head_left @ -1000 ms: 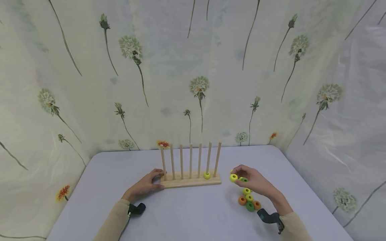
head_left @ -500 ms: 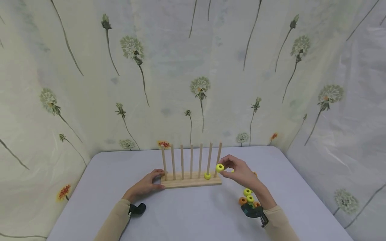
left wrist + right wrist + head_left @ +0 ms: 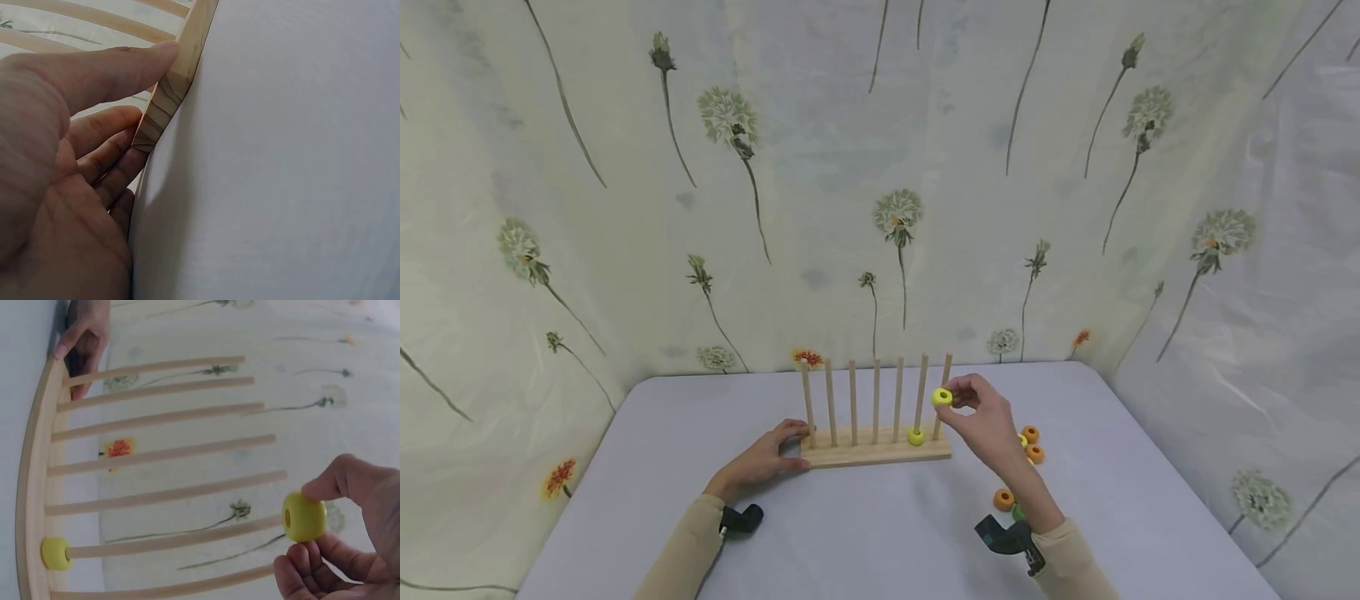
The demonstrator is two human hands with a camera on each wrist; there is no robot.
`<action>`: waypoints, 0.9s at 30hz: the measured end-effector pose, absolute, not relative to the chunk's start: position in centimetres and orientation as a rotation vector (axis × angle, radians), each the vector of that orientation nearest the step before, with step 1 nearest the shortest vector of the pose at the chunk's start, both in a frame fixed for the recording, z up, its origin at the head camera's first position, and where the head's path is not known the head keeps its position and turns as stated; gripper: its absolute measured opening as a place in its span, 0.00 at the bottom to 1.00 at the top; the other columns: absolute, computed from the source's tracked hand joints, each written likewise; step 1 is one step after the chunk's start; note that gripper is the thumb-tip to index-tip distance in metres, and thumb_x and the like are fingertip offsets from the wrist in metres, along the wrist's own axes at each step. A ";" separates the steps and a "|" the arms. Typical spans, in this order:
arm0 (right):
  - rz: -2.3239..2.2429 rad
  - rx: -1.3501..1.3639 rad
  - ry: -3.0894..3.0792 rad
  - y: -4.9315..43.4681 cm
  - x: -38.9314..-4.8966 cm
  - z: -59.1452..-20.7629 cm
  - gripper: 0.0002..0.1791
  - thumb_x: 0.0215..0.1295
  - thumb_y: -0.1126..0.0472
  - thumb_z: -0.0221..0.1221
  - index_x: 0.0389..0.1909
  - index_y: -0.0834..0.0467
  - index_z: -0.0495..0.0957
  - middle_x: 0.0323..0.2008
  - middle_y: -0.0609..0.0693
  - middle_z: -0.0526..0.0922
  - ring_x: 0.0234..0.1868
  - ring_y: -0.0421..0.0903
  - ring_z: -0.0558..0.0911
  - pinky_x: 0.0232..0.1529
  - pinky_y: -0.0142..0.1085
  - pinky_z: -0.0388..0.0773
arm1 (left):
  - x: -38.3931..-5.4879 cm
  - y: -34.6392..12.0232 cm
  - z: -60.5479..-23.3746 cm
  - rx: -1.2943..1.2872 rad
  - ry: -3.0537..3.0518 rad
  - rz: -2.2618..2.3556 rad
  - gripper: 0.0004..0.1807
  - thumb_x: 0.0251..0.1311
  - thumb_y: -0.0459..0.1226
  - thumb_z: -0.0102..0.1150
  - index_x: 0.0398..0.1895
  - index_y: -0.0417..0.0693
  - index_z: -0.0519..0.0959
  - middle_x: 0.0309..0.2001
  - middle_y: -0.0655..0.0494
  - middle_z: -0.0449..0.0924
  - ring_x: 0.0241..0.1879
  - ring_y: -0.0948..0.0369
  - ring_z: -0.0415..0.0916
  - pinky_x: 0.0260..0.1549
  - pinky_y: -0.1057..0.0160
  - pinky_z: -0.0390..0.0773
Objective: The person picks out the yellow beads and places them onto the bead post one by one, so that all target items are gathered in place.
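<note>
A wooden peg rack (image 3: 876,455) with several upright pegs stands on the table. My left hand (image 3: 763,458) grips the left end of its base, thumb in front and fingers behind, as the left wrist view shows. One yellow bead (image 3: 916,437) sits low on the second peg from the right. My right hand (image 3: 988,421) pinches another yellow bead (image 3: 304,516) between thumb and fingers. In the right wrist view this bead is close to the tip of that same peg (image 3: 187,539); whether they touch I cannot tell.
Orange beads (image 3: 1003,500) and others in yellow and green lie on the table (image 3: 850,533) to the right of the rack, partly hidden by my right forearm. A flower-print cloth (image 3: 812,208) hangs behind the table.
My right hand has carried the yellow bead left and up from the loose beads to the upper right part of the rack. The left hand has stayed in place.
</note>
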State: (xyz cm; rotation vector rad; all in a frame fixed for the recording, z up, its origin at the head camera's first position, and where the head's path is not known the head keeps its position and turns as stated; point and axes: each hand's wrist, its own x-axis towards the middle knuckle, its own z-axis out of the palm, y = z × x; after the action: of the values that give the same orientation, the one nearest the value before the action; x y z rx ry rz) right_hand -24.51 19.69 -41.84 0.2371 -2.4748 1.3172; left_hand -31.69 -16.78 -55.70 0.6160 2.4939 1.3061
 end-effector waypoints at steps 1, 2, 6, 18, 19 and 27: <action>1.308 0.205 -2.460 19.5 -24.5 -41.7 0.17 0.57 0.59 0.67 0.45 0.57 0.75 0.42 0.50 0.80 0.42 0.45 0.80 0.46 0.33 0.79 | -31.7 -16.8 -55.7 0.617 2.494 1.306 0.38 0.53 0.46 0.69 0.67 0.43 0.68 0.70 0.50 0.59 0.74 0.45 0.49 0.69 0.38 0.51; 1.305 0.171 -2.448 19.3 -24.4 -41.4 0.17 0.57 0.59 0.67 0.45 0.57 0.75 0.42 0.50 0.80 0.42 0.46 0.80 0.45 0.32 0.78 | -31.7 -16.8 -55.7 0.619 2.492 1.306 0.38 0.53 0.46 0.69 0.67 0.43 0.68 0.70 0.49 0.59 0.74 0.45 0.49 0.69 0.38 0.51; 1.309 0.062 -2.409 18.6 -24.0 -40.6 0.17 0.56 0.60 0.66 0.46 0.58 0.75 0.41 0.51 0.79 0.42 0.49 0.80 0.42 0.29 0.76 | -31.7 -16.8 -55.7 0.627 2.491 1.302 0.38 0.54 0.47 0.69 0.67 0.43 0.68 0.71 0.49 0.59 0.74 0.45 0.49 0.69 0.38 0.51; 1.347 -0.040 -2.338 17.0 -24.1 -40.4 0.16 0.56 0.60 0.65 0.45 0.59 0.75 0.40 0.52 0.78 0.41 0.48 0.78 0.42 0.35 0.75 | -31.7 -16.9 -55.6 0.641 2.484 1.316 0.38 0.53 0.47 0.70 0.66 0.42 0.68 0.70 0.49 0.59 0.74 0.44 0.49 0.69 0.38 0.51; 1.344 -0.043 -2.337 16.9 -24.1 -40.5 0.16 0.56 0.59 0.65 0.44 0.59 0.75 0.40 0.52 0.78 0.41 0.49 0.78 0.42 0.35 0.75 | -31.7 -16.9 -55.7 0.646 2.485 1.315 0.39 0.53 0.47 0.70 0.66 0.42 0.68 0.70 0.49 0.59 0.74 0.44 0.49 0.69 0.38 0.51; 1.300 -0.048 -2.321 16.7 -24.3 -41.0 0.16 0.55 0.59 0.66 0.43 0.60 0.76 0.39 0.53 0.79 0.41 0.52 0.79 0.41 0.37 0.75 | -31.7 -16.9 -55.7 0.641 2.483 1.318 0.38 0.53 0.47 0.69 0.66 0.43 0.68 0.70 0.49 0.59 0.74 0.45 0.48 0.70 0.38 0.49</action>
State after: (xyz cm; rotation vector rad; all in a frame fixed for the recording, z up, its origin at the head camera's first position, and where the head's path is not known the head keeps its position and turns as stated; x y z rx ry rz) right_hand -24.31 16.69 -40.98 -0.0481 -2.3206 1.3002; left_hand -31.73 -16.91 -55.74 0.6408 2.4831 1.3177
